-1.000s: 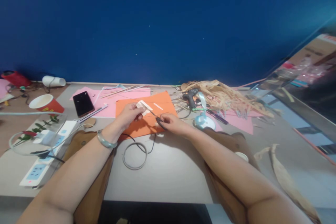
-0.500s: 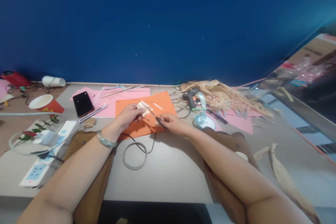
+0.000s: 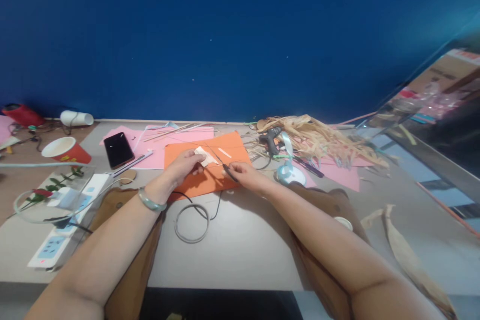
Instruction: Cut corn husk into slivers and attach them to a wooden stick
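Note:
My left hand pinches a small pale piece, perhaps paper or husk, between thumb and fingers. Dark-handled scissors are gripped in my right hand. Their thin blades point up and left, next to the pale piece and looking spread apart. Both hands are over an orange sheet. A narrow pale strip lies on that sheet, beyond the scissors. Whether the blades touch the piece is too small to tell.
Left are a black phone, a paper cup and a power strip. Right stand a dark glue gun, a blue ribbon roll and dried husk strips. A coiled cable lies near my forearms.
The scissors' blades look more spread than before, and a gap shows beside the pale piece. Both hands stay in nearly the same place.

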{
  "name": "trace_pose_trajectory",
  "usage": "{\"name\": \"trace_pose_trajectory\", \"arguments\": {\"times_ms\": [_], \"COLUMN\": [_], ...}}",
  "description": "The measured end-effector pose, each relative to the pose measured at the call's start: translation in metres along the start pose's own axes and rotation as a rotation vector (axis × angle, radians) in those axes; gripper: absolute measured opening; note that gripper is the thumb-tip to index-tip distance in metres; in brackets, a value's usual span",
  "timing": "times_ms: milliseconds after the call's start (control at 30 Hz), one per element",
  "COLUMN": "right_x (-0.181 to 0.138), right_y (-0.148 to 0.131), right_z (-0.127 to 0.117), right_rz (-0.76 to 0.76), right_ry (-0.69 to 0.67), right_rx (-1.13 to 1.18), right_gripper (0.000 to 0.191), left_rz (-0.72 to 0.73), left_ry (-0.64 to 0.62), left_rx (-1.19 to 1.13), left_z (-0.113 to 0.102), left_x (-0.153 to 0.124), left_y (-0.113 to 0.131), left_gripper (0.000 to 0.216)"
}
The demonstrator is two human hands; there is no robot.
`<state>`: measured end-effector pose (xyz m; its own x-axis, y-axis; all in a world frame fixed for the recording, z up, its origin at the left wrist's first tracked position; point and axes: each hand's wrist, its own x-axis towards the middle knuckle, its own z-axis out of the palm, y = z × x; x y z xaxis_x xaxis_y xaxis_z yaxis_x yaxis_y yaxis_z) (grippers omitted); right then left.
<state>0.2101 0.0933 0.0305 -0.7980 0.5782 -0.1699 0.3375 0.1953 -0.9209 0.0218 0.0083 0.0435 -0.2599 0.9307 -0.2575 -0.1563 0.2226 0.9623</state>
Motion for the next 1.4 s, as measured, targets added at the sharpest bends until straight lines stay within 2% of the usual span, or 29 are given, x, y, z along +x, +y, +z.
{"name": "trace_pose_trajectory", "arguments": {"times_ms": [100,267,367,567,733,1033,1400], "right_x": [0.001,-0.003,-0.007,-0.009,-0.009,-0.006,-0.005], "right_y": [0.002,-0.004,-0.011,-0.016,-0.015,-0.009,-0.009], "right_z": [-0.001,-0.002,-0.003,-0.002,-0.001,0.000,-0.001], "right_rz": [-0.041,-0.059,-0.041,0.001,-0.028,-0.040,-0.022], "right_ry": [0.029,-0.036,-0.048,-0.098,-0.096,-0.103,-0.120], "right_rx": [-0.044,-0.167,-0.209,-0.184,-0.146,-0.129,-0.148], "right_gripper": [0.050,0.048,0.046,0.046,0.047,0.047,0.045], "left_rz": [0.032,0.207,0.236,0.272,0.241,0.165,0.249], "left_ry": [0.072,0.235,0.285,0.285,0.194,0.109,0.248], "left_rx": [-0.062,-0.149,-0.180,-0.167,-0.057,-0.068,-0.065], "left_z": [-0.001,-0.004,-0.006,-0.007,-0.005,0.001,0.002], "left_x": [0.001,0.005,0.005,0.005,0.006,0.006,0.005], "left_y": [0.003,0.004,0.004,0.003,-0.002,-0.005,-0.001], "left_gripper": [0.015,0.023,0.030,0.039,0.038,0.037,0.044]}}
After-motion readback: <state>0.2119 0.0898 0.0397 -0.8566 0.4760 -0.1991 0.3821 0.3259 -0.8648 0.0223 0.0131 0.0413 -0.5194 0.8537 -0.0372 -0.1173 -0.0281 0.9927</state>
